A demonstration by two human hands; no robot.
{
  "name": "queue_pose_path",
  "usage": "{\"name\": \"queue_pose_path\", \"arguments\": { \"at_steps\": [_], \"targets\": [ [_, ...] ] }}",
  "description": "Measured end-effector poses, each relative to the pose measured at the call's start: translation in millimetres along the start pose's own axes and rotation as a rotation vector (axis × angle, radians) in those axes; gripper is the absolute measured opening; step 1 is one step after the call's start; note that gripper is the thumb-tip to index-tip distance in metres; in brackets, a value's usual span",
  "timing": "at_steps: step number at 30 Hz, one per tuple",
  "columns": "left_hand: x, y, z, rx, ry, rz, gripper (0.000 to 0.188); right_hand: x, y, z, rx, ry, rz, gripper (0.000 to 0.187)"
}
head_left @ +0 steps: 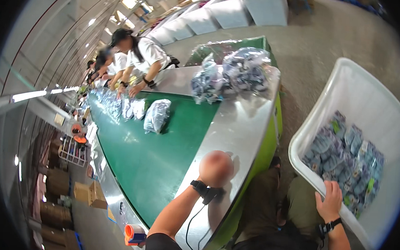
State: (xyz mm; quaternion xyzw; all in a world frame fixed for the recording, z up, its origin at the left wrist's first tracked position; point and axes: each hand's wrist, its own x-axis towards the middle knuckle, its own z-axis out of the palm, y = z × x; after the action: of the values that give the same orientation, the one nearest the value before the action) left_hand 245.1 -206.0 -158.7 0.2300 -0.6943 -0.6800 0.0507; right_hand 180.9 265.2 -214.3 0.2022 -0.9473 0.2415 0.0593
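Observation:
My left hand (216, 168) is over the bare metal end of the conveyor table, close to the green belt (162, 141). It looks like a smeared, rounded shape, so its fingers cannot be made out. My right hand (330, 201) grips the near rim of a large white plastic bin (307, 170), with the fingers curled over the inside edge. Inside the bin lies a pile of clear-bagged, grey-blue items (344, 157) with bright green bits; their kind is too small to tell. Both wrists wear black straps.
Clear plastic bags of grey items (247, 70) sit on the far metal corner. Another full bag (157, 116) lies on the belt. Co-workers (144, 57) handle bags along the far side. An orange-and-blue tape dispenser (135, 234) stands at the near left edge; white bins (266, 10) line the back.

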Motion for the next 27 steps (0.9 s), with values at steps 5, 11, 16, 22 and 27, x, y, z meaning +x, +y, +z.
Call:
{"name": "queue_pose_path", "arguments": {
  "at_steps": [5,11,16,22,27],
  "targets": [
    [9.5,19.2,-32.2,-0.117,-0.010,-0.170,0.027,1.2,-0.9,0.4,0.000,-0.045,0.023,0.051],
    [63.1,31.4,-122.1,0.178,0.306,0.068,0.034,-4.5,17.2,13.7,-0.064,-0.039,0.026,0.055],
    [127.1,16.2,-244.9,0.560,0.639,0.315,0.045,14.5,-8.7,-8.7,-0.169,-0.044,-0.095,0.049],
    [188.3,30.7,-328.0,0.898,0.918,0.322,0.049,20.1,-15.7,-5.6,-0.191,-0.102,-0.035,0.047],
    [217.4,13.6,-323.2,0.989,0.901,0.034,0.054,1.3,3.0,14.8,-0.124,-0.063,0.013,0.050]
  ]
}}
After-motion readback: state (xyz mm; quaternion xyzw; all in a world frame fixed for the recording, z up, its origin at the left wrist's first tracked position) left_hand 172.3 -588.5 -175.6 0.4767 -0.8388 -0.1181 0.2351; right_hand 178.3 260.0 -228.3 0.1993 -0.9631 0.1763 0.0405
